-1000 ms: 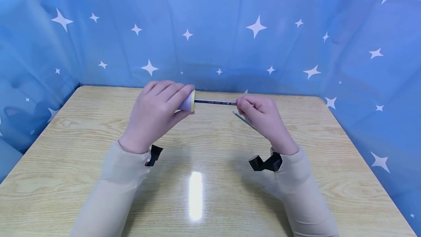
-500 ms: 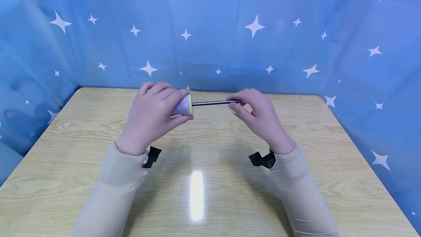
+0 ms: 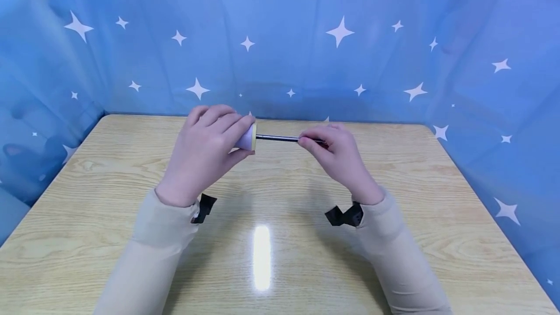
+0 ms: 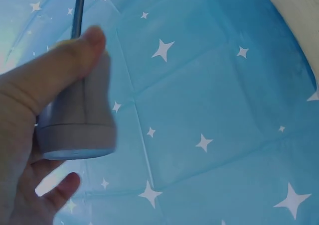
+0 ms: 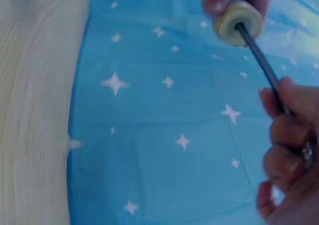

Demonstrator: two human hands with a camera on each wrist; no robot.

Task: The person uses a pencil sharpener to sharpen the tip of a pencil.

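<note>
My left hand point(image 3: 203, 152) grips a lilac pencil sharpener point(image 3: 246, 141) with a yellow rim, held sideways above the table. A dark pencil point(image 3: 277, 137) enters the hole in the sharpener's rim face point(image 5: 230, 32). At its other end, my right hand point(image 3: 339, 154) pinches the pencil between thumb and fingers. The left wrist view shows the thumb across the waisted body of the sharpener point(image 4: 82, 105) and its flat end. A shiny bit point(image 5: 308, 155) shows at the right palm; what it is, I cannot tell. The pencil's tip is hidden inside the sharpener.
A wood-grain table point(image 3: 280, 198) lies under both hands, with a bright light reflection near its front. Blue cloth point(image 3: 280, 62) with white stars hangs behind and at both sides. Each wrist carries a small black camera mount point(image 3: 345, 215).
The right hand has shifted its hold on the pencil and moved slightly left, toward the sharpener. A thin greenish stick seen below that hand earlier is now out of sight. The left hand barely moved.
</note>
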